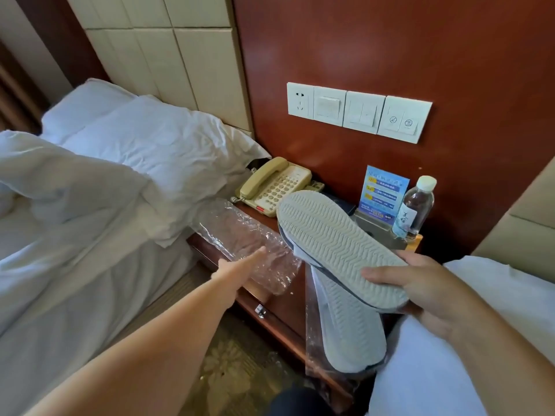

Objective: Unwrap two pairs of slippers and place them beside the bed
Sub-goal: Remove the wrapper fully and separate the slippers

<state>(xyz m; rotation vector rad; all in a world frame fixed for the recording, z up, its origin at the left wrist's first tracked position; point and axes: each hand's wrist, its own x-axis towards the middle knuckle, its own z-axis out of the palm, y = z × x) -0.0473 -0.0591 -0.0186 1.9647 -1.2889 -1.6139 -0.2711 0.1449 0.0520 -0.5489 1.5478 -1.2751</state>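
My right hand [426, 291] grips a grey slipper [336, 241] by its heel, ribbed sole turned up, over the nightstand. A second grey slipper [350, 328] hangs below it, partly inside a clear plastic bag [312, 349]. An empty crumpled clear wrapper [240, 235] lies on the nightstand's left part. My left hand [240, 267] reaches out flat with fingers extended, its tips touching that wrapper. The bed [75, 265] with white bedding is on the left.
On the wooden nightstand [270, 313] stand a beige telephone [273, 186], a blue info card [381, 195] and a water bottle [416, 207]. A switch panel [357, 111] is on the wall. Patterned carpet [231, 364] lies between the beds. A second white bed [450, 355] is at right.
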